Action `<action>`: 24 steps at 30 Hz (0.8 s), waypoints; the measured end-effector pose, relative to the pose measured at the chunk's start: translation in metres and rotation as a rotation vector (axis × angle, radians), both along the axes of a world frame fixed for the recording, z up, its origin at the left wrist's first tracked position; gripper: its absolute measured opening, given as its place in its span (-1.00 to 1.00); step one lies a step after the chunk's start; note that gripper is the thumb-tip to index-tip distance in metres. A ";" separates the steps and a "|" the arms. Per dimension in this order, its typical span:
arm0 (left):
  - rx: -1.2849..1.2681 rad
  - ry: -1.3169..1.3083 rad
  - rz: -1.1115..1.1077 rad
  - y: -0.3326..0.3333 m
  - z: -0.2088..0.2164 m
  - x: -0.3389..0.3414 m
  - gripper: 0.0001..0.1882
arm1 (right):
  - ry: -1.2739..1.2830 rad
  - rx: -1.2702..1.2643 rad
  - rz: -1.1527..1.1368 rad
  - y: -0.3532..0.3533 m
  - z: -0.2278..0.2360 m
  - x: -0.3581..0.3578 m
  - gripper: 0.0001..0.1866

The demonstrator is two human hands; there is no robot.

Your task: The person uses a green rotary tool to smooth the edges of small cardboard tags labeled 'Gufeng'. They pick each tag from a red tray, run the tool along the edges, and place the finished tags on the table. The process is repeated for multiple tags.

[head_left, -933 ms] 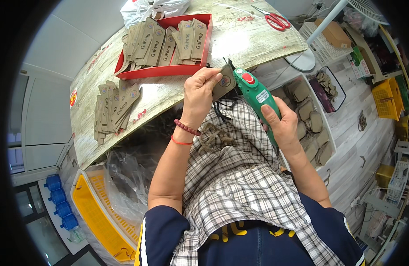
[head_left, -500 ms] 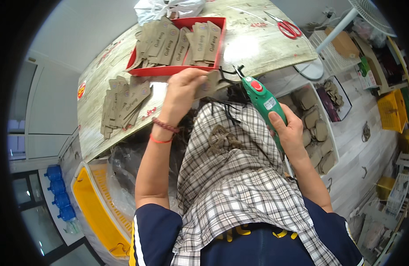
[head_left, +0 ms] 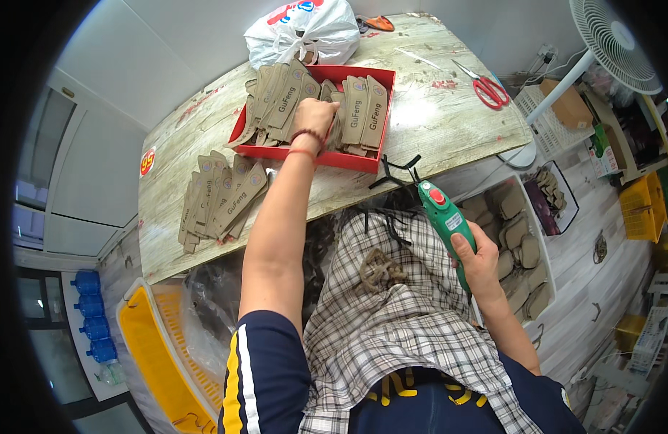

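Observation:
My left hand (head_left: 316, 119) reaches into a shallow red box (head_left: 276, 153) on the table, its fingers closed among flat tan printed pieces (head_left: 285, 101); what they pinch is hidden. More such pieces (head_left: 222, 195) lie overlapped on the table left of the box. My right hand (head_left: 475, 257) is wrapped round a green handheld electric tool (head_left: 444, 215) with a red button. Its thin metal tip points up toward the table edge, beside black prongs (head_left: 395, 173). On my checked apron (head_left: 392, 318) rests a small tangle of brownish trimmings (head_left: 381, 271).
Red-handled scissors (head_left: 489, 92) lie on the table's right side, and a white plastic bag (head_left: 301, 32) stands behind the box. A white bin of tan pieces (head_left: 518, 239) sits to my right, below a fan (head_left: 616, 43). At lower left is a yellow basket (head_left: 153, 340).
My left hand has moved from the box's near edge, where it held a tan piece, forward into the box. The right hand keeps its grip on the green tool. The view has shifted.

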State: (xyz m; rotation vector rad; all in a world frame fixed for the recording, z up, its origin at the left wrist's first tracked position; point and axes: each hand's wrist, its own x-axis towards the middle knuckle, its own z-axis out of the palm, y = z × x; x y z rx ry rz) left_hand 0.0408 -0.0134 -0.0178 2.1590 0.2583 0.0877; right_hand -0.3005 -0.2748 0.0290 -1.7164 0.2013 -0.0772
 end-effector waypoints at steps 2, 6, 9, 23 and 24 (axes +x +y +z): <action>-0.037 0.140 0.112 -0.020 -0.007 0.016 -0.86 | 0.010 0.034 -0.034 0.001 0.001 0.000 -0.47; -0.444 -0.093 0.260 -0.043 0.008 -0.007 -0.82 | 0.015 0.022 -0.045 -0.005 -0.001 -0.001 -0.50; -0.288 -0.520 0.354 -0.022 0.020 -0.028 -0.82 | -0.017 0.022 -0.026 -0.001 -0.001 0.002 -0.53; -0.789 -0.446 0.567 -0.042 0.034 -0.061 -0.81 | -0.062 -0.006 -0.033 0.017 0.019 0.017 -0.52; -0.783 -0.488 0.522 -0.047 0.041 -0.063 -0.81 | -0.069 -0.011 -0.052 0.014 0.016 0.017 -0.53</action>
